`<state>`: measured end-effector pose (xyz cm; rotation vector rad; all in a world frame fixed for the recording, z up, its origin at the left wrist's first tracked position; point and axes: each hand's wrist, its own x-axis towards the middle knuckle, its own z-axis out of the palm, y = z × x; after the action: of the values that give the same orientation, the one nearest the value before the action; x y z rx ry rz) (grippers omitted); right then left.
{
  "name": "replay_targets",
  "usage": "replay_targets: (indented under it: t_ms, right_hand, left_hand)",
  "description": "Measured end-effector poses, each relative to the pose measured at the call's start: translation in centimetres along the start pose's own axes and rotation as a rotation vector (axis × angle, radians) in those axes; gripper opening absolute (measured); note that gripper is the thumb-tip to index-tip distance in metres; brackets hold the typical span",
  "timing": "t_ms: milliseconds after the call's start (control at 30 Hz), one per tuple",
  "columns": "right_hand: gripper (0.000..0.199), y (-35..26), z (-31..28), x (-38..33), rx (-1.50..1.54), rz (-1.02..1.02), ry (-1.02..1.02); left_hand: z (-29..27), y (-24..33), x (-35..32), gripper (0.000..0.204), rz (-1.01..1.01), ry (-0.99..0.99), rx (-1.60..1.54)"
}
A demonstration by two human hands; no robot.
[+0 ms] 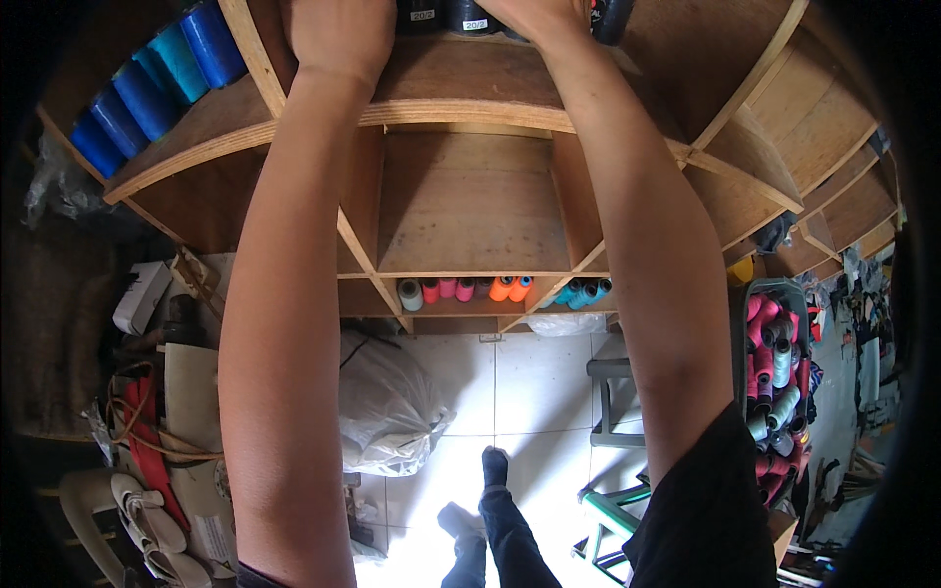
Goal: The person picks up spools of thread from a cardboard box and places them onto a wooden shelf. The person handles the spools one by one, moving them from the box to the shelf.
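Observation:
Both my arms reach up to a high compartment of a wooden shelf unit [470, 113]. My left hand [338, 34] rests at the top edge of that compartment, its fingers cut off by the frame. My right hand [534, 18] sits against dark thread cones [461, 14] standing on the shelf. Whether either hand grips a cone is hidden. The compartment [461, 201] just below my hands holds nothing.
Blue thread cones [147, 88] fill the upper left compartment. A low shelf holds a row of white, pink, orange and teal cones [505, 289]. A crate of mixed cones [774, 382] stands at right. A white plastic sack [387, 407], metal stools [613, 392] and my legs [490, 519] are on the tiled floor.

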<state>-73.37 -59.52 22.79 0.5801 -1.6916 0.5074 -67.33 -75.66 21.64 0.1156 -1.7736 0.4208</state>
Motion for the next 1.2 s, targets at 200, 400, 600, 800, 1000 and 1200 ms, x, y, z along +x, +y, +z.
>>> replay_targets:
  t_ms: [200,400,600,800,1000,1200]
  right_hand:
    - [0.024,0.4,0.1,0.5,0.001,-0.020,0.125]
    - [0.013,-0.1,0.9,0.2,-0.001,0.070,0.292]
    - [0.014,-0.1,0.0,0.5,0.004,-0.054,0.267]
    - [0.018,-0.3,-1.4,1.0,-0.018,-0.125,0.210]
    - [0.024,-3.3,-1.3,1.3,0.122,-0.170,0.104]
    - [0.036,-7.1,1.6,3.5,0.178,-0.309,-0.198]
  left_hand:
    - [-0.1,-0.2,0.0,0.036,-0.001,0.036,-0.046]
    - [-4.4,-0.6,-2.7,0.024,-0.116,-0.037,-0.426]
    - [-4.9,0.7,-6.2,0.036,-0.159,-0.219,-0.544]
    - [-5.5,1.9,-5.5,0.046,-0.276,-0.275,-0.562]
    - [-5.5,1.4,-5.8,0.049,-0.321,-0.346,-0.510]
    - [-5.5,0.8,-5.8,0.049,-0.323,-0.358,-0.479]
